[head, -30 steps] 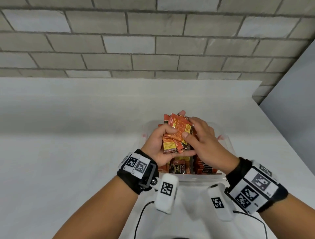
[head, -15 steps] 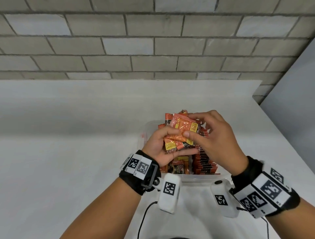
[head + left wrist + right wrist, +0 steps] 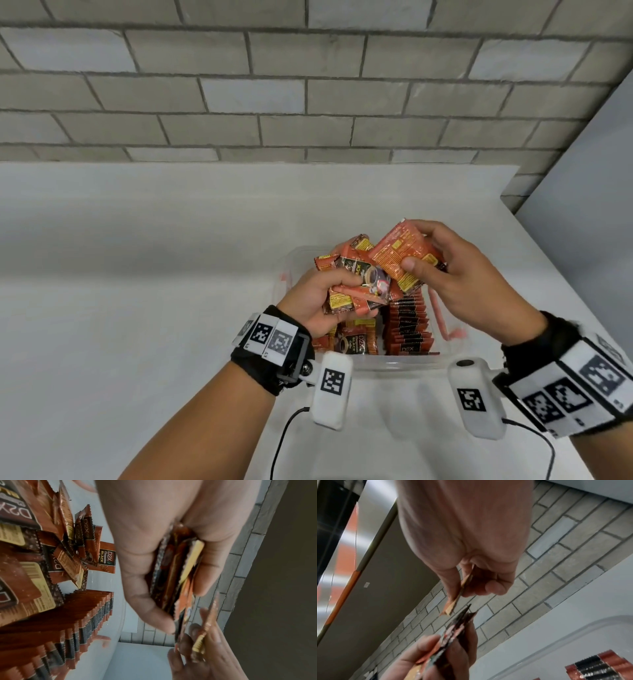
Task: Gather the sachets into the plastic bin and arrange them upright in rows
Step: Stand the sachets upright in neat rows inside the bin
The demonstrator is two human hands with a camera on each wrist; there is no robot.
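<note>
a: where does the single sachet (image 3: 404, 255) sit relative to the fingers?

b: upper right of centre in the head view. the right hand (image 3: 455, 274) pinches it, thumb on the printed face, other fingers behind. its long axis tilts up toward the left of the frame, not upright.

a: and the left hand (image 3: 315, 301)?

b: it grips a fanned bundle of sachets (image 3: 356, 291), thumb over the front, fingers curled behind; the left wrist view shows the bundle edge-on in that clasp. the single sachet lies just beside the bundle, to its upper right; whether they touch cannot be told.

a: the bin?

b: the plastic bin (image 3: 400, 365) sits at lower centre, directly below both hands. an upright row (image 3: 409, 325) stands in its right half; looser sachets (image 3: 358, 342) stand in its left half, under the left hand.

a: judgement on the coming move?

b: the right hand is nearer the upright row. the sachet would likely need turning until it stands upright, then lowering toward the bottom of the frame.
</note>
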